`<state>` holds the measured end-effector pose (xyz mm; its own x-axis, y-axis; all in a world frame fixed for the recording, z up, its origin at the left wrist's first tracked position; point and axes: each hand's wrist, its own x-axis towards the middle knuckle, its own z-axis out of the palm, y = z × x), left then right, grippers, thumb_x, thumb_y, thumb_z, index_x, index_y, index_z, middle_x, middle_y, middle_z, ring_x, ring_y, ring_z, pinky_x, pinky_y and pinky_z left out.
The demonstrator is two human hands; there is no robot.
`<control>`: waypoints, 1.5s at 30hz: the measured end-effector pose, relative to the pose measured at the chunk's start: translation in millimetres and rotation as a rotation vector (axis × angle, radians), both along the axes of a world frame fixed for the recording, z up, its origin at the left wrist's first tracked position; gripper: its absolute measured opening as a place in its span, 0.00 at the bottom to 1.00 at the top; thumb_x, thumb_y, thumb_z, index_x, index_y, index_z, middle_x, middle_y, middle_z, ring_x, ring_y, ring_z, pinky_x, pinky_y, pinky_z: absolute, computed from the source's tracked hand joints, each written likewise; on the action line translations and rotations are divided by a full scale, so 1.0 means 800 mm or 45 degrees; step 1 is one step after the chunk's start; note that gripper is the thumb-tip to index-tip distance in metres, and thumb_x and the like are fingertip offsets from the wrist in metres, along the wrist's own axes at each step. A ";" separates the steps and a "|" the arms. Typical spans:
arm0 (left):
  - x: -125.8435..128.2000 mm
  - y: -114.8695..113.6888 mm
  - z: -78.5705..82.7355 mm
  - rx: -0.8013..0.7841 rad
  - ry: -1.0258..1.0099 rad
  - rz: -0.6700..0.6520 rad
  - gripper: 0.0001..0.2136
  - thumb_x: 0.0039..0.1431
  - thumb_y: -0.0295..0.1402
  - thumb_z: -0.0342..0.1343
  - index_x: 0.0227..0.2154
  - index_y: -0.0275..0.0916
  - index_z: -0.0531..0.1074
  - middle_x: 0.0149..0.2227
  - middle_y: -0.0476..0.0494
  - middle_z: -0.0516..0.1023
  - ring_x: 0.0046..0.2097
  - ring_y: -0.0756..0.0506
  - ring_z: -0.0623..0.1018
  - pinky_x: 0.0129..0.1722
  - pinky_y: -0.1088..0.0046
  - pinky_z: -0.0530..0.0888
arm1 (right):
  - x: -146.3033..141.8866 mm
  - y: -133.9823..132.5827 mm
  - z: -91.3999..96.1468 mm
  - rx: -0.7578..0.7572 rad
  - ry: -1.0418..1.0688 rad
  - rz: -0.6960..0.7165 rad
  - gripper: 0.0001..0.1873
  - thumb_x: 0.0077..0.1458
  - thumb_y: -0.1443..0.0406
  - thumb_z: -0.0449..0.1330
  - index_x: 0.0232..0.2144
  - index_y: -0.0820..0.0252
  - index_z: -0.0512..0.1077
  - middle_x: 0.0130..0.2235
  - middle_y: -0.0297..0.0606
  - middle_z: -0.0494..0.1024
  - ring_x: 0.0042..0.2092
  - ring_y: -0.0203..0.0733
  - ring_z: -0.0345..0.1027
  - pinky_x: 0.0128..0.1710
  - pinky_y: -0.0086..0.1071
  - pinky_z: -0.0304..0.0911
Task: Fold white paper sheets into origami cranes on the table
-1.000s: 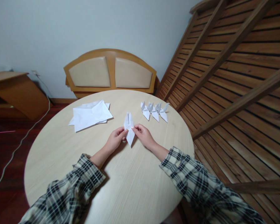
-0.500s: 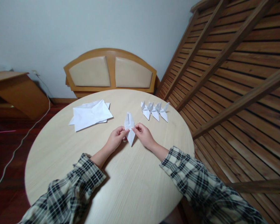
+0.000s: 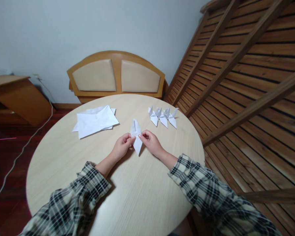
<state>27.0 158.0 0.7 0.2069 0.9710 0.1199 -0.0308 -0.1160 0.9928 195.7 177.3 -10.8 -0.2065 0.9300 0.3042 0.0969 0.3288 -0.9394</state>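
Observation:
Between my two hands is a folded white paper (image 3: 137,144), a long diamond with a split running down its upper half. My left hand (image 3: 122,145) pinches its left corner, thumb on top. On the opposite corner, my right hand (image 3: 151,141) is closed in a pinch as well. The lower point of the paper faces me, just above the tabletop. Farther right stand finished paper cranes (image 3: 163,119) in a tight row, wings and necks raised. To the left lies a loose stack of white paper sheets (image 3: 94,123), some creased.
A round pale wooden table (image 3: 142,196) bears everything. Behind it stands a headboard (image 3: 119,77) with cream panels. Slatted wooden boards (image 3: 248,98) lean close along the right side. A desk (image 3: 17,98) and a white cable (image 3: 22,149) are at the left.
The folded paper has tilted very slightly, its lower point a touch nearer to me. Both hands keep their pinch in nearly the same place.

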 end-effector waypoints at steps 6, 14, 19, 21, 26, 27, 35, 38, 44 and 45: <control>0.000 0.000 -0.002 0.018 0.036 -0.024 0.16 0.54 0.45 0.61 0.26 0.38 0.68 0.21 0.52 0.68 0.24 0.52 0.66 0.25 0.76 0.63 | 0.001 -0.001 -0.001 -0.082 -0.052 0.071 0.16 0.54 0.51 0.62 0.29 0.58 0.68 0.29 0.33 0.72 0.32 0.39 0.66 0.33 0.34 0.61; -0.001 0.001 -0.006 0.029 0.045 -0.030 0.16 0.54 0.45 0.61 0.25 0.39 0.67 0.21 0.52 0.66 0.24 0.52 0.65 0.25 0.75 0.62 | 0.001 0.000 -0.005 -0.016 -0.104 0.048 0.14 0.56 0.53 0.60 0.29 0.57 0.67 0.29 0.33 0.70 0.32 0.39 0.63 0.33 0.34 0.60; -0.001 0.001 -0.007 0.040 0.061 -0.038 0.16 0.55 0.45 0.61 0.25 0.38 0.67 0.21 0.52 0.67 0.24 0.51 0.66 0.25 0.75 0.62 | 0.001 0.002 -0.007 -0.014 -0.088 0.081 0.14 0.57 0.52 0.59 0.31 0.57 0.69 0.31 0.34 0.72 0.34 0.40 0.64 0.36 0.35 0.61; -0.001 0.000 -0.006 0.034 0.055 -0.046 0.16 0.55 0.45 0.61 0.25 0.38 0.67 0.22 0.52 0.67 0.24 0.51 0.66 0.25 0.75 0.62 | 0.002 0.002 -0.007 -0.013 -0.087 0.085 0.14 0.57 0.53 0.59 0.31 0.58 0.68 0.31 0.34 0.71 0.34 0.39 0.64 0.36 0.35 0.61; 0.001 0.000 -0.001 0.016 0.037 -0.023 0.17 0.54 0.47 0.61 0.27 0.38 0.69 0.23 0.52 0.68 0.25 0.51 0.66 0.25 0.75 0.64 | 0.002 0.003 -0.005 -0.056 -0.074 0.059 0.17 0.55 0.51 0.61 0.25 0.57 0.65 0.27 0.31 0.67 0.31 0.38 0.61 0.32 0.33 0.57; 0.001 0.000 0.000 0.014 0.039 -0.014 0.17 0.53 0.48 0.61 0.28 0.38 0.70 0.23 0.52 0.68 0.25 0.51 0.66 0.26 0.75 0.64 | 0.002 0.003 -0.005 -0.065 -0.071 0.044 0.18 0.54 0.51 0.62 0.25 0.56 0.64 0.26 0.31 0.66 0.30 0.38 0.60 0.31 0.33 0.57; 0.001 0.002 0.000 0.015 0.007 0.091 0.16 0.54 0.46 0.60 0.36 0.38 0.72 0.25 0.51 0.71 0.27 0.49 0.68 0.26 0.74 0.64 | 0.001 0.000 0.001 -0.044 -0.041 0.023 0.18 0.57 0.51 0.59 0.24 0.56 0.66 0.26 0.31 0.66 0.31 0.38 0.60 0.33 0.33 0.58; -0.001 0.003 -0.004 0.012 -0.033 0.156 0.17 0.54 0.44 0.60 0.42 0.38 0.70 0.25 0.53 0.70 0.26 0.50 0.68 0.26 0.75 0.64 | 0.001 -0.001 0.005 -0.059 -0.013 0.051 0.17 0.57 0.51 0.58 0.26 0.56 0.67 0.28 0.32 0.67 0.32 0.39 0.61 0.34 0.34 0.58; -0.004 0.001 -0.007 0.030 -0.073 0.164 0.19 0.57 0.42 0.60 0.48 0.39 0.64 0.23 0.56 0.68 0.24 0.51 0.66 0.24 0.76 0.62 | 0.000 -0.003 0.009 -0.077 -0.014 0.058 0.17 0.57 0.50 0.58 0.25 0.55 0.66 0.27 0.32 0.67 0.31 0.39 0.61 0.33 0.34 0.57; -0.004 0.001 -0.007 0.045 -0.080 0.156 0.19 0.57 0.41 0.60 0.48 0.40 0.63 0.23 0.57 0.68 0.24 0.51 0.66 0.24 0.77 0.62 | 0.000 -0.003 0.010 -0.078 -0.015 0.053 0.17 0.57 0.50 0.58 0.25 0.55 0.66 0.27 0.32 0.67 0.31 0.39 0.61 0.33 0.34 0.57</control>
